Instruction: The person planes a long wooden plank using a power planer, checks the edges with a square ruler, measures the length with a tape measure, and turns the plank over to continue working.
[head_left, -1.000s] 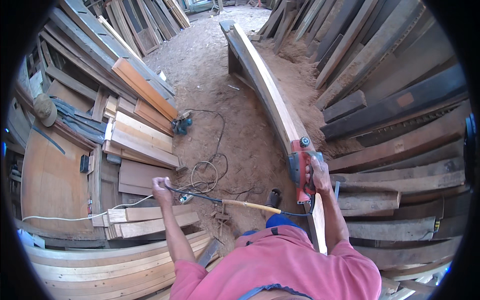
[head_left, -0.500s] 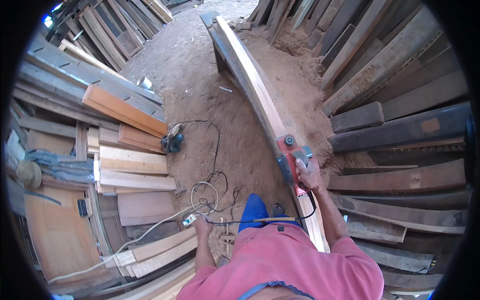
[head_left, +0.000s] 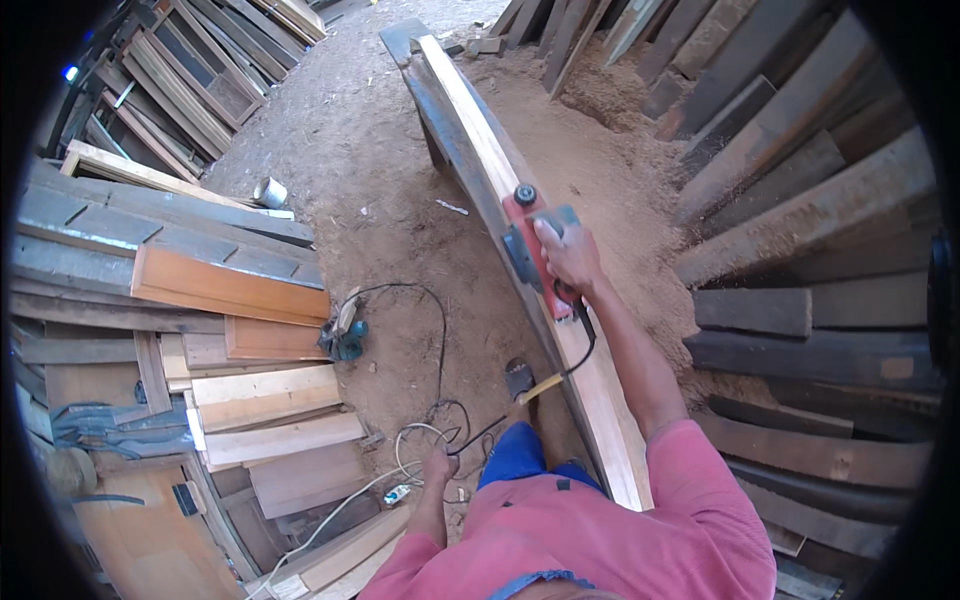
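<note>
Right hand (head_left: pixel 568 255) wrapped around the red planer (head_left: pixel 532 250) on the plank (head_left: pixel 480 150); left hand (head_left: pixel 440 465) gripping its black cord (head_left: pixel 480 435).

Planing a long plank in a timber yard
The right hand (head_left: pixel 568 255) grips a red electric planer (head_left: pixel 535 250) on the pale plank (head_left: pixel 600 390); the left hand (head_left: pixel 438 466) holds its black cable (head_left: pixel 470 437) above sawdust-strewn ground (head_left: pixel 370 180).

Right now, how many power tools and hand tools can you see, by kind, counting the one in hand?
Red electric planer, gripped by the right hand on the long plank: 1
Teal power tool on the ground: 1
Hammer leaning by the bench: 1
Total: 3
The left hand holds the black cord.
</note>
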